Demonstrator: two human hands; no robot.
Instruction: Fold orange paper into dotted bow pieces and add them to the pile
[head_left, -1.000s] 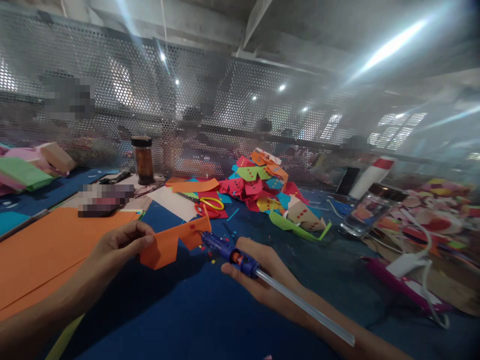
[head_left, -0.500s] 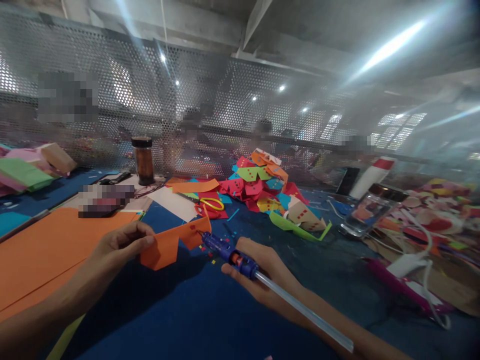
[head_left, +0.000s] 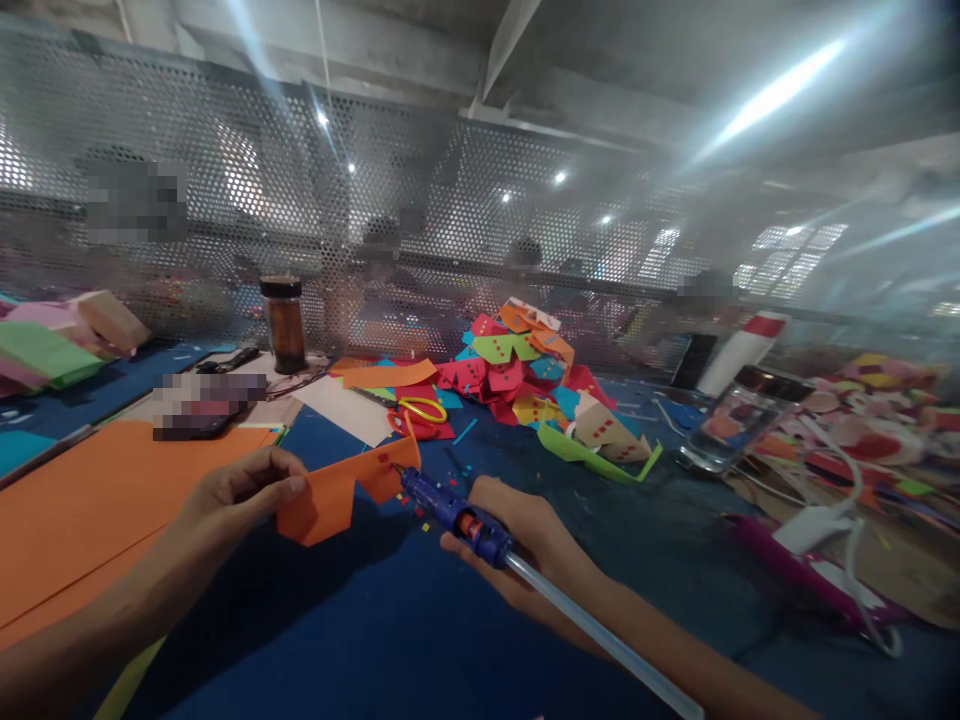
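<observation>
Between its thumb and fingers, my left hand pinches the left end of an orange paper strip with a notch cut in its lower edge. My right hand is wrapped round a blue hot glue gun. A long clear glue stick runs out of the back of the gun. The gun's tip is at the right part of the strip, beside small dark red marks; whether it touches the paper I cannot tell. Tiny coloured paper bits lie on the blue table under the tip.
Folded coloured papers with small squares are heaped at the back. Yellow-handled scissors lie before them. Orange sheets, a phone and a dark jar are left; a glass bottle and a white-corded power strip right.
Both hands, the orange strip and the glue gun keep nearly the same positions. The whole view has shifted only very slightly.
</observation>
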